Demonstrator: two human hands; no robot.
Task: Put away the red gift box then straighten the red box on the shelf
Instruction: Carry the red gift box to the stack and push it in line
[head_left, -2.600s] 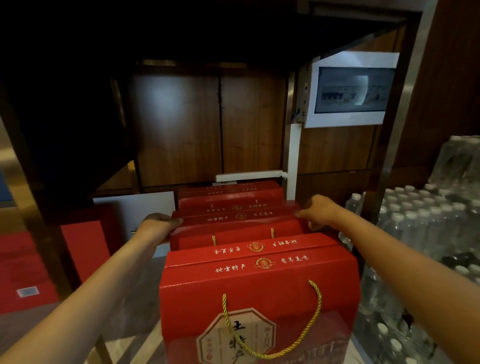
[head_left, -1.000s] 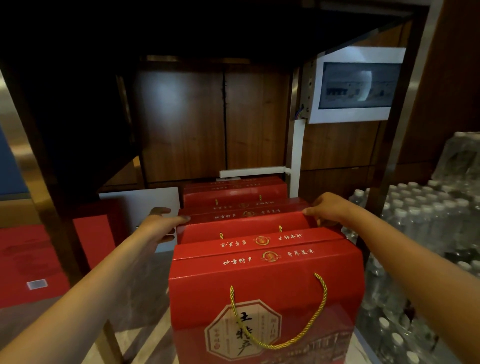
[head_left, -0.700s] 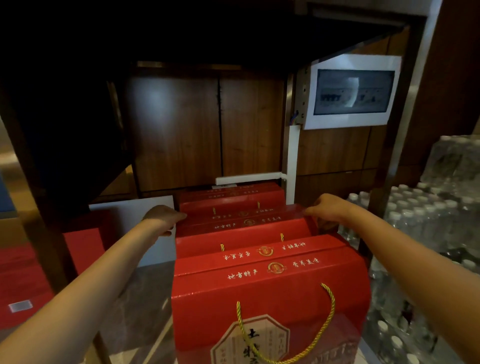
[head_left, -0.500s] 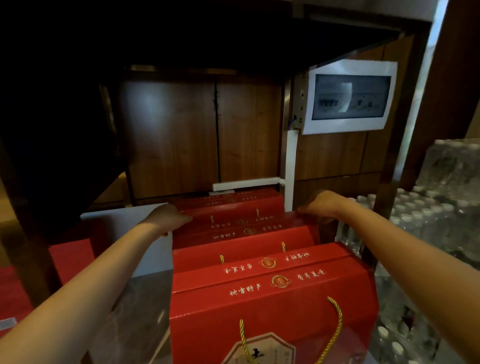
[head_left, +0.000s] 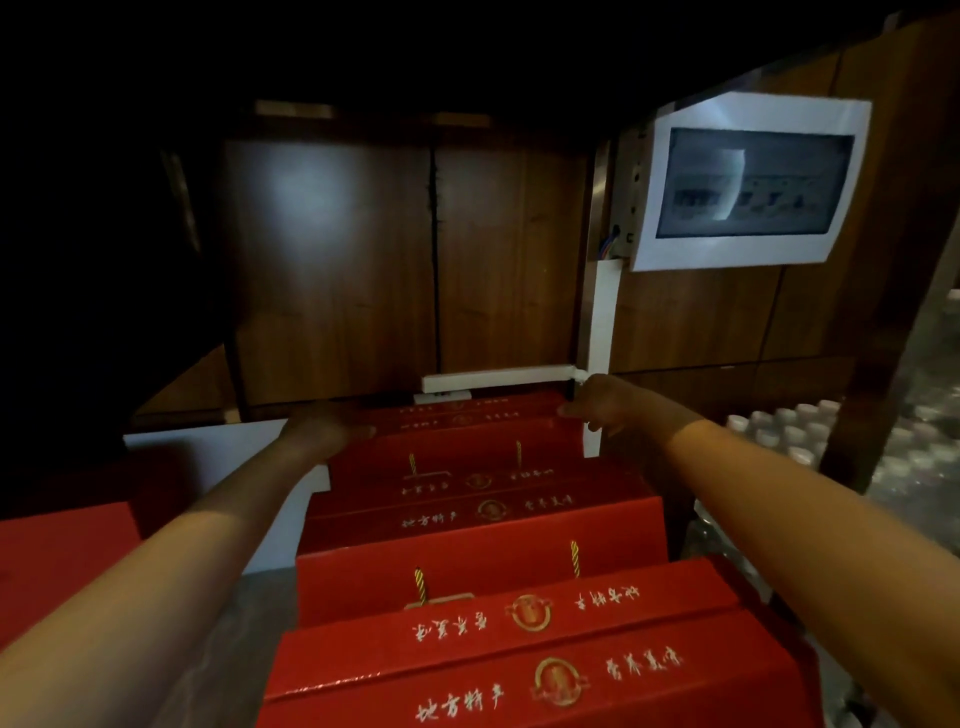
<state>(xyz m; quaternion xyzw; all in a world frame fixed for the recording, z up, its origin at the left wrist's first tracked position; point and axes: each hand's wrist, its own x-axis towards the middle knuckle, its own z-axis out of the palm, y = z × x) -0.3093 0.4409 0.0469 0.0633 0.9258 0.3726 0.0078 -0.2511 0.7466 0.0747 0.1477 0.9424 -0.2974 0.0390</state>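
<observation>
Dark wood-panelled wall (head_left: 405, 270) fills the back of the recess; lighting is dim, upper part nearly black. On the right panel hangs a white-framed breaker cabinet (head_left: 748, 187) with a tinted cover; a white cable duct (head_left: 600, 317) drops from its lower left corner and turns left along the wall base. A row of red gift boxes (head_left: 483, 566) runs from the camera toward the back wall, four tops visible, each with gold lettering and a round gold emblem; gold cord handles show on two of them. Nearest box (head_left: 535, 670) is cropped by the lower frame edge. Rearmost box (head_left: 467, 415) sits close to the wall, just below the horizontal duct; contact with the wall cannot be judged. Right of the row: packs of clear water bottles (head_left: 789, 431) with white caps, behind a dark upright post. Left of the row: a white board (head_left: 208, 452) and a flat red surface (head_left: 57, 566), partly blurred. Both forearms reach forward along the row. Left hand (head_left: 324, 428) lies palm down on the left top corner of the rearmost box, fingers extended over its edge, pressing rather than gripping. Right hand (head_left: 605, 405) is at the right top corner of the same box, fingers curled down over the edge; whether they clamp it cannot be told.
</observation>
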